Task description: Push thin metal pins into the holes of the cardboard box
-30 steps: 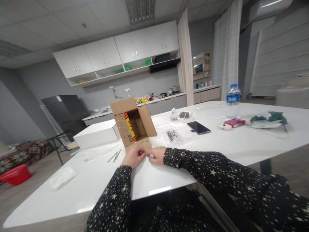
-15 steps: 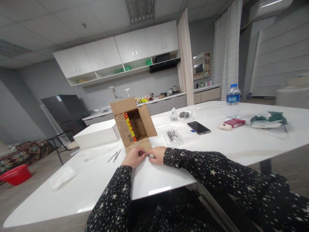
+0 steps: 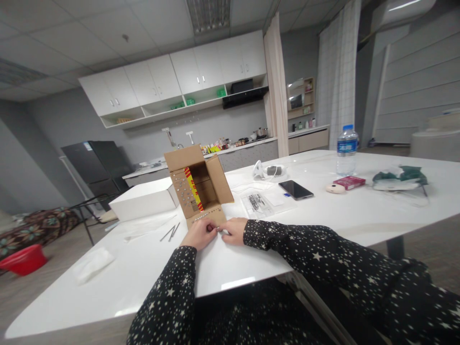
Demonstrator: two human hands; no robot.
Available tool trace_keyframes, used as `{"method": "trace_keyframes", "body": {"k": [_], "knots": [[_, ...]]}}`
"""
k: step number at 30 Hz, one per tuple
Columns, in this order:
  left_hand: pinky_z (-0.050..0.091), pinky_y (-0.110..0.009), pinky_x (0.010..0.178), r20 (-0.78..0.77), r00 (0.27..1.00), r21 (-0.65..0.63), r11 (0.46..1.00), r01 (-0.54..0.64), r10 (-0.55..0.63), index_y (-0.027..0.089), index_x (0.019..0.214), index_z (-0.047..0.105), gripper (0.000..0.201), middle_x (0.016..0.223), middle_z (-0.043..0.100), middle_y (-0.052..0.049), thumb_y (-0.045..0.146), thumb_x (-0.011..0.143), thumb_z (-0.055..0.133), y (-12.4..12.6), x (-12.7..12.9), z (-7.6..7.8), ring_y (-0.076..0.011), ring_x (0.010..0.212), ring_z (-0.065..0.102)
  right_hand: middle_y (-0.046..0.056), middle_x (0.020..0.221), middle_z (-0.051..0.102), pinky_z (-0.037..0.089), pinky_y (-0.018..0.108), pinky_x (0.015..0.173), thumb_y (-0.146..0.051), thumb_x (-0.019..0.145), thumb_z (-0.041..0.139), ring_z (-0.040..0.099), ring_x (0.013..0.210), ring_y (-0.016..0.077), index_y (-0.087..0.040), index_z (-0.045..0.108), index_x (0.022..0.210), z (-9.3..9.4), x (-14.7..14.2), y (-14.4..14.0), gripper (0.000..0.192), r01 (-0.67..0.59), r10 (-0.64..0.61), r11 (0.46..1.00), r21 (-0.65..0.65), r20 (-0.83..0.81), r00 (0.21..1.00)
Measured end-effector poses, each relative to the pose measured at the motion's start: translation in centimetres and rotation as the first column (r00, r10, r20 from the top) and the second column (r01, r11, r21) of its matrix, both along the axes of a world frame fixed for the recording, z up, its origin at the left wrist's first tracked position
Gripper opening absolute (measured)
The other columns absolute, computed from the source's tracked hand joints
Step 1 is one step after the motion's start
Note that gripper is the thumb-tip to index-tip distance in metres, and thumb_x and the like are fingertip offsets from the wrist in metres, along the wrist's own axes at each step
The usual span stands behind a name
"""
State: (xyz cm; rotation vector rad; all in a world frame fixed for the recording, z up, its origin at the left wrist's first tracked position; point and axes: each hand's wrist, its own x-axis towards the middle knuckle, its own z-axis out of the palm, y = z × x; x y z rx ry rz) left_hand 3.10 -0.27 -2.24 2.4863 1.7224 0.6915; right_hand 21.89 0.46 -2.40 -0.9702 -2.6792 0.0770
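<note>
Whatever the left hand (image 3: 198, 233) and right hand (image 3: 234, 230) pinched between fingertips was too small to identify. Hands covered the cardboard box's (image 3: 200, 188) near flap edge. Contents of the clear bag (image 3: 259, 203) were unreadable.

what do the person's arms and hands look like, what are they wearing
Both arms are in long sleeves of black fabric scattered with small white stars: left sleeve, right sleeve. The cuffs end at the wrists. The left hand and right hand are bare, no gloves; rings or a watch cannot be made out.
</note>
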Motion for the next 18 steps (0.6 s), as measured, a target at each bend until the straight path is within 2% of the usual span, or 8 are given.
{"method": "trace_keyframes", "body": {"k": [18], "knots": [[0.036,-0.024,0.059,-0.053,0.998,-0.046,0.999,-0.016,0.013,0.018,0.077,0.064,0.015,0.068,0.062,-0.001,0.024,0.075,0.050,-0.26,0.40,0.35,-0.0122,0.063,0.052,0.007,0.089,0.070,0.046,0.029,0.068,-0.032,0.078,0.044,0.064,0.082,0.0226,-0.023,0.063,0.109,-0.24,0.01,0.30,0.037,-0.029,0.028,0.999,0.022,0.007,1.000]]}}
